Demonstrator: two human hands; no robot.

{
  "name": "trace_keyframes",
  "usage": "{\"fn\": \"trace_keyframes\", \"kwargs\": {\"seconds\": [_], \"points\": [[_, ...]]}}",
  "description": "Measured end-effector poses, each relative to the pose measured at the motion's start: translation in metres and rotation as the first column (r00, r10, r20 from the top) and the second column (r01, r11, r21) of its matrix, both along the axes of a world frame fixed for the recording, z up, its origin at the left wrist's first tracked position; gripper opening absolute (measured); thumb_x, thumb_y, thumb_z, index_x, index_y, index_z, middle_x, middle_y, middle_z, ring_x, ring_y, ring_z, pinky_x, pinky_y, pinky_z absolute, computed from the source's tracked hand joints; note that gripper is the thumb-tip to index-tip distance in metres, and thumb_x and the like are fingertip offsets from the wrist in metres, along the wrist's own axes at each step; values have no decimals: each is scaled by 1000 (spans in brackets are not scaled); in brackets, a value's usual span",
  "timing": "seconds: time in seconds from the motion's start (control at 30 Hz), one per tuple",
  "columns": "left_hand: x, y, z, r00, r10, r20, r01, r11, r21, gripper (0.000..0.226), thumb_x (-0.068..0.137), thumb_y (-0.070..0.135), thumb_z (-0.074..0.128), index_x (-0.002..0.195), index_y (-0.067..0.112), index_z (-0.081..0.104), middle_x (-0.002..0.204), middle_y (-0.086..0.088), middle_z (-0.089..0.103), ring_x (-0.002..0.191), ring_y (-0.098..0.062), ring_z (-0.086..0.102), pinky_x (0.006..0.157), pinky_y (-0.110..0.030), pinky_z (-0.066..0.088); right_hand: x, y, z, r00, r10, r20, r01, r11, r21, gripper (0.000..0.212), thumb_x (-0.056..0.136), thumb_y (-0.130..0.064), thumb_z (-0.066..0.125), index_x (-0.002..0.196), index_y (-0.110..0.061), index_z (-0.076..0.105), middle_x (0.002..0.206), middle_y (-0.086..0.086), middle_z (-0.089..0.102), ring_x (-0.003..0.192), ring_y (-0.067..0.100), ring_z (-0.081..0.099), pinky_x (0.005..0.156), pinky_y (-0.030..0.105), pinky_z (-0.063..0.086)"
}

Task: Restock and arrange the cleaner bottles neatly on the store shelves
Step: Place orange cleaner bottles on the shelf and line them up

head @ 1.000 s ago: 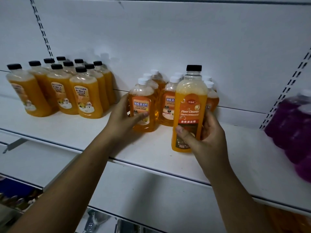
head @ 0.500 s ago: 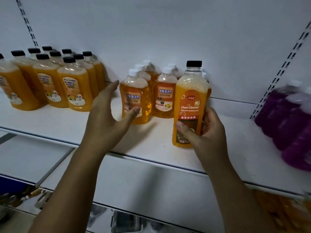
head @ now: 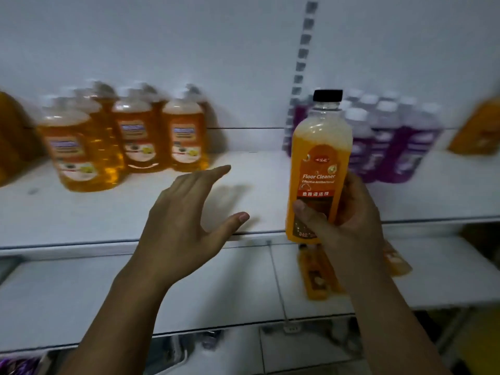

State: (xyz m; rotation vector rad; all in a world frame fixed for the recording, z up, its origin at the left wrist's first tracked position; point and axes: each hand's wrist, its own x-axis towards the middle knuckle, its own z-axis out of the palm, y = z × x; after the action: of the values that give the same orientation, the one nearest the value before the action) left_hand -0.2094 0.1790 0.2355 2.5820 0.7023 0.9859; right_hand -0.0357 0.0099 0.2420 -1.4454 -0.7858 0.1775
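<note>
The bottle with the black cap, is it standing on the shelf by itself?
No, the right hand holds the Floor Cleaner bottle up off the shelf.

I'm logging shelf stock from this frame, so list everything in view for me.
Floor Cleaner bottle: one, orange with black cap, held upright at the upper shelf's front edge.
White-capped orange bottles: a blurred cluster, at least five, upper shelf left.
Purple bottles: a blurred group, count unclear, upper shelf right, behind the held bottle.
Orange bottles on the lower shelf: at least two, partly hidden by the right arm.
Upper shelf: one, white.
Left hand: open, empty, hovering over the shelf edge.
Right hand: gripping the Floor Cleaner bottle.
</note>
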Motion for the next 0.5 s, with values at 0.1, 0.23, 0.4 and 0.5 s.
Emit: {"fn": "trace_keyframes", "kwargs": {"seconds": [0.1,0.23,0.4,0.5], "points": [[60,-49,-1,993,-114,-19,114,993,20,73,90,71,62,152,37,45,150,12,56,136,-11,48,104,-36,43,35,-72,-5,993,-118,26,119,992,-46,67,69,-47,82,130,-30,59,116,-12,73,103,1,71,79,20,60],[142,-125,-2,969,-246,-38,247,968,34,70,89,69,63,149,35,49,144,12,59,131,-12,51,101,-34,44,85,-175,-8,966,-257,32,259,964,-64,71,70,-47,84,134,-31,58,120,-11,73,105,-1,71,79,13,58],[231,-218,-8,929,-363,-67,366,930,37,71,90,69,59,151,36,46,147,9,57,135,-17,50,106,-46,46,146,-296,-18,901,-427,75,433,896,-97,69,74,-48,86,135,-30,59,123,-8,72,109,7,71,90,34,62],[276,-263,-11,903,-415,-111,421,906,38,73,91,74,53,152,37,44,150,9,55,138,-17,49,109,-48,44,178,-351,-16,867,-490,92,498,862,-98,70,70,-50,84,133,-30,60,120,-11,72,104,1,71,81,20,61]]}}
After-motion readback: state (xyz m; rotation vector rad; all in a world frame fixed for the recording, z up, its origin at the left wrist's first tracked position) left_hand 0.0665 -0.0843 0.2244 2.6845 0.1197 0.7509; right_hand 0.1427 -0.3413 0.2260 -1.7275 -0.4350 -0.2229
